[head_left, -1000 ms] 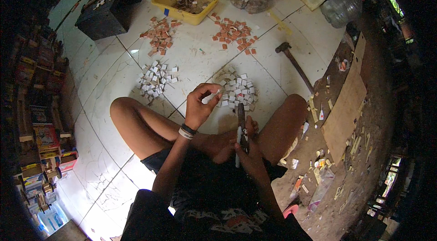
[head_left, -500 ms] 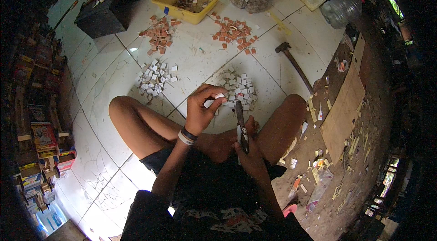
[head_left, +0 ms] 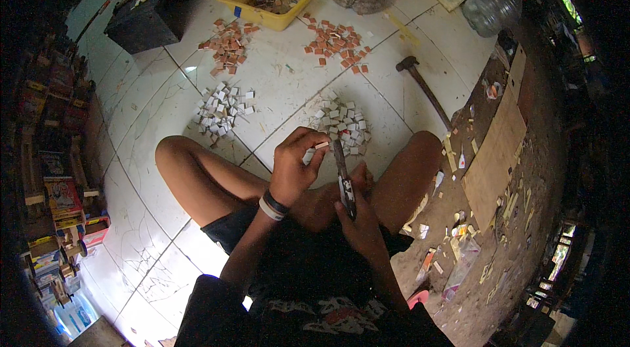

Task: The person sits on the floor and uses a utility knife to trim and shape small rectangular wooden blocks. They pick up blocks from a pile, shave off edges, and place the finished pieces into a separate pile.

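Note:
Between the thumb and fingertips of my left hand (head_left: 292, 166) is a small tile piece (head_left: 321, 145), its pale reddish edge showing. My right hand (head_left: 362, 221) is closed around a dark, narrow tool (head_left: 340, 160) with a black-and-white patch near the grip; its exact kind is unclear. The tool's tip points away from me, close beside the tile piece; I cannot tell whether they touch. Just beyond my hands lies a heap of small white tile pieces (head_left: 351, 125). Another white heap (head_left: 223, 109) lies to its left.
Farther off are two heaps of reddish-brown tile pieces, one left (head_left: 230, 45) and one right (head_left: 336, 42). Behind them stand a yellow basin (head_left: 226, 2) and a black box (head_left: 144, 25). A hammer (head_left: 425, 90) lies at right, near a cardboard sheet (head_left: 495, 157) and scattered scraps.
My left hand has turned slightly, so the tile piece shows its reddish edge instead of a white face. The tool's tip has shifted up and left, nearer the piece.

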{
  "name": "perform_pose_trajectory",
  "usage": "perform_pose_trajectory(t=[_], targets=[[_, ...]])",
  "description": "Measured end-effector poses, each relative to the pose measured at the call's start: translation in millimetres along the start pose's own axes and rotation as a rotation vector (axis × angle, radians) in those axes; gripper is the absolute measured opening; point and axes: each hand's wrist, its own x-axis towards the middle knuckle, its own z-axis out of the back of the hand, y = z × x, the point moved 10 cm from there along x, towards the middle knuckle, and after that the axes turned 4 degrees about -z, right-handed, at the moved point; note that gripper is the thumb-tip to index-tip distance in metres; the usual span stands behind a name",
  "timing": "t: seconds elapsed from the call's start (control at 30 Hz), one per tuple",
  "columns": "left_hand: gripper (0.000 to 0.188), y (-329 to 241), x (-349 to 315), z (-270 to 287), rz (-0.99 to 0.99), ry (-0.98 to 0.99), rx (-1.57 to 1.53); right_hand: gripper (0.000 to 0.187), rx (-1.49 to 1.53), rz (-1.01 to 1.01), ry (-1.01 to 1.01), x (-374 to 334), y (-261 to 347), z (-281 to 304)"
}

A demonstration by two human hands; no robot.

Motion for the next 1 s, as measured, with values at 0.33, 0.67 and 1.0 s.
perform_pose_trajectory(t=[0.33, 0.67, 1.0], targets=[[0.022, 3, -3, 0, 0.044, -0.03, -0.048, 0.052, -0.01, 0.143, -0.085, -3, 21, 9], [0.019, 16, -5, 16, 0.162, -0.043, -0.337, 0.052, 0.013, 0.083, 0.056, -2, 24, 10], [0.021, 5, -3, 15, 0.104, -0.039, -0.194, 0.057, -0.021, -0.017, 0.11, -3, 30, 4]])
